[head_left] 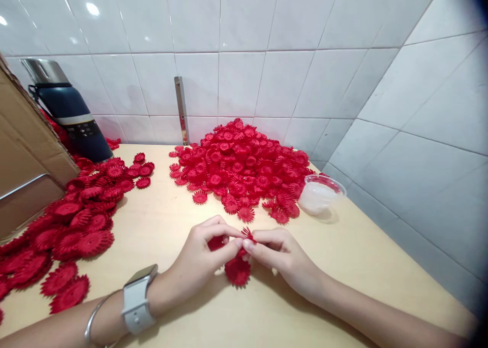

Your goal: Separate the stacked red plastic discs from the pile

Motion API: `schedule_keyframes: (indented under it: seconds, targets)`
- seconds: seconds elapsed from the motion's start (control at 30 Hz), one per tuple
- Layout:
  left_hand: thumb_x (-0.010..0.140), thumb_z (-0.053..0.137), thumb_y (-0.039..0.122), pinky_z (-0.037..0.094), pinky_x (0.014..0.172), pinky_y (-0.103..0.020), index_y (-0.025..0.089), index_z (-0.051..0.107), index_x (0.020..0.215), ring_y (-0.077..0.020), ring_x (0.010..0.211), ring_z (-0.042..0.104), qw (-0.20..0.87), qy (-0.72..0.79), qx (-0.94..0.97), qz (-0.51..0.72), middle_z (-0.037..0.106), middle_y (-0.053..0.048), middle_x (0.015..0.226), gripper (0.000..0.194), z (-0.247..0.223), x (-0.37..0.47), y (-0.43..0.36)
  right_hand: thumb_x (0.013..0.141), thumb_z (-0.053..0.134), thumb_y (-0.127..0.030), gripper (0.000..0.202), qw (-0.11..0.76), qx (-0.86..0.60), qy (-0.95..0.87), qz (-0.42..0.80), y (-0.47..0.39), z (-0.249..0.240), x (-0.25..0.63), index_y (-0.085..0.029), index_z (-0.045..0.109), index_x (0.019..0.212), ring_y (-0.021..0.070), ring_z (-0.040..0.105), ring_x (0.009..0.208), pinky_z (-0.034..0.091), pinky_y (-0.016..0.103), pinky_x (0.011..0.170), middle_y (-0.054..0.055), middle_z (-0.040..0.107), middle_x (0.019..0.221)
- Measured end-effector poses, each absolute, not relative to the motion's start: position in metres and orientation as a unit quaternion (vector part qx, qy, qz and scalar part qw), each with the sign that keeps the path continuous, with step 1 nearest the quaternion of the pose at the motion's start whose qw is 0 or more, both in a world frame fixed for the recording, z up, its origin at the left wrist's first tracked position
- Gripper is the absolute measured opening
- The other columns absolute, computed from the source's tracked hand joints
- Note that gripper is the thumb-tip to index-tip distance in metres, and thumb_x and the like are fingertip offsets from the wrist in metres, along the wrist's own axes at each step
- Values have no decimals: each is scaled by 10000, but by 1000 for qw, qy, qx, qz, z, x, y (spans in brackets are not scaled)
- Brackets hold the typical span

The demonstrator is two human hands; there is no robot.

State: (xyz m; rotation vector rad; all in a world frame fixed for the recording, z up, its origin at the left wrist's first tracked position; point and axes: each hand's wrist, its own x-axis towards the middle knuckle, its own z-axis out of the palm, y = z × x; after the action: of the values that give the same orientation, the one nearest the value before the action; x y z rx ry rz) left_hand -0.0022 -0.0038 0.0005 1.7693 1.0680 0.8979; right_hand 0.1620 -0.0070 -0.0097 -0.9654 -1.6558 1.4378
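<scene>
Red piece (247,232) partly hidden, cardboard (32,139) cropped

A: Passage?
B: Tabletop (150,211) strip between left red flower heap (90,242) and central red flower pile (236,172).
A: Blocking?
B: Pile ahead, plastic bowl (318,198) front right, insulated bottle (78,109) and cardboard box (28,145) left.

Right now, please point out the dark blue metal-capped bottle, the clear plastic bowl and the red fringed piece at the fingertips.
Dark blue metal-capped bottle (68,103), head view: body, above light band.
Clear plastic bowl (314,201), head view: side wall.
Red fringed piece (248,233), head view: upper fringe.
</scene>
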Motion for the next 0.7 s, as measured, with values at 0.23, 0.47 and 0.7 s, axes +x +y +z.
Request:
schedule_keyframes:
  seconds: [0.23, 0.47, 0.7]
  targets:
    - [753, 561, 215, 402, 635, -245, 184, 666, 734, -129, 667, 522, 417, 431, 711, 367, 562, -13, 722, 111, -1, -3, -3, 830, 388, -314, 360, 358, -355, -630, 590, -5, -14, 163, -173, 338, 503, 83, 277, 460, 207, 240, 457, -46, 318, 466]
    - [756, 559, 217, 399, 616, -238, 178, 667, 672, -119, 636, 512, 412, 429, 725, 347, 524, -3, 674, 143, -1, -4, -4, 809, 365, -262, 331, 343, -365, -642, 580, -6, -14, 164, -178, 328, 491, 84, 287, 454, 213, 240, 454, -44, 321, 461]
    - [765, 546, 240, 425, 630, -242, 164, 643, 668, -133, 680, 539, 455, 421, 705, 344, 537, -16, 725, 157, 1, -3, -4, 777, 369, -230, 263, 343, -364, -644, 579, -7, -13, 164, -170, 382, 521, 85, 281, 451, 212, 237, 447, -48, 316, 463]
